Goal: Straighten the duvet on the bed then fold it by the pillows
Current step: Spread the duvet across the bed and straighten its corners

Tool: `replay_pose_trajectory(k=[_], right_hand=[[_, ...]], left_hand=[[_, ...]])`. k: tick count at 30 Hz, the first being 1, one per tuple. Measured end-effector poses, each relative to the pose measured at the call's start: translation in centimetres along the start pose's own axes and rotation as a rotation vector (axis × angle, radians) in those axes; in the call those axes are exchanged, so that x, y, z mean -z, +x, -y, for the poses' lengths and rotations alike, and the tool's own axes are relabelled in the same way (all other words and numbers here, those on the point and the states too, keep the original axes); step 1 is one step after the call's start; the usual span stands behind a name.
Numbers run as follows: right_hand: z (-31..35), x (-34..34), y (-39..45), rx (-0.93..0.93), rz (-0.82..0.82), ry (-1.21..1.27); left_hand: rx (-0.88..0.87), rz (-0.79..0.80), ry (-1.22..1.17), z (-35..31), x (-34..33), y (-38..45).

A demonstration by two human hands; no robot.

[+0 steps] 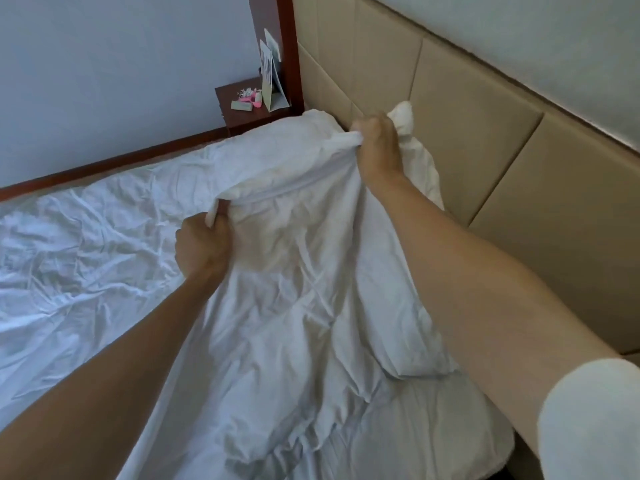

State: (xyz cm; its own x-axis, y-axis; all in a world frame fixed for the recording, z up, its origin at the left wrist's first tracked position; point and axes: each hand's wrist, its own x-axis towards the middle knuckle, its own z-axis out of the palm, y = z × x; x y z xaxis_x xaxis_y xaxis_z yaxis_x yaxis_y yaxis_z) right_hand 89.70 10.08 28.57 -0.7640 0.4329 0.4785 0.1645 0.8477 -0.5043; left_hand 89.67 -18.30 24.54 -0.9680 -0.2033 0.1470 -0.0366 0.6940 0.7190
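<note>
A white, creased duvet point(298, 306) lies bunched along the head end of the bed. My left hand point(202, 245) grips its upper edge near the middle of the view. Further back, close to the headboard, my right hand point(375, 148) grips the same edge, lifting the fabric off the bed. A white pillow point(403, 116) pokes up just behind my right hand, against the headboard; most of it is hidden by the duvet. The wrinkled white sheet point(76, 244) covers the bed to the left.
A padded beige headboard point(467, 126) runs along the right. A dark wooden nightstand point(239, 116) stands at the far corner with pink and green small items and a folded card. A pale wall with a wooden skirting board point(104, 164) borders the bed's far side.
</note>
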Motion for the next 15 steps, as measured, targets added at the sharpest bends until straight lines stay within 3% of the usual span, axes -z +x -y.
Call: replay_pose_trajectory(k=[4, 7, 10, 15], right_hand=[[-1.3, -2.6, 0.5, 0.045, 0.035, -0.056], [-3.7, -4.9, 0.3, -0.204, 0.123, 0.033], [-4.6, -6.3, -2.6, -0.291, 0.313, 0.019], [-5.5, -8.5, -10.1, -0.408, 0.653, 0.053]], left_hand=[[0.003, 0.018, 0.112, 0.7, -0.7, 2.9], [-0.013, 0.209, 0.306, 2.8, -3.2, 3.7], [0.048, 0.481, 0.408, 5.2, -5.2, 3.2], [0.185, 0.571, 0.389, 9.0, -3.6, 1.7]])
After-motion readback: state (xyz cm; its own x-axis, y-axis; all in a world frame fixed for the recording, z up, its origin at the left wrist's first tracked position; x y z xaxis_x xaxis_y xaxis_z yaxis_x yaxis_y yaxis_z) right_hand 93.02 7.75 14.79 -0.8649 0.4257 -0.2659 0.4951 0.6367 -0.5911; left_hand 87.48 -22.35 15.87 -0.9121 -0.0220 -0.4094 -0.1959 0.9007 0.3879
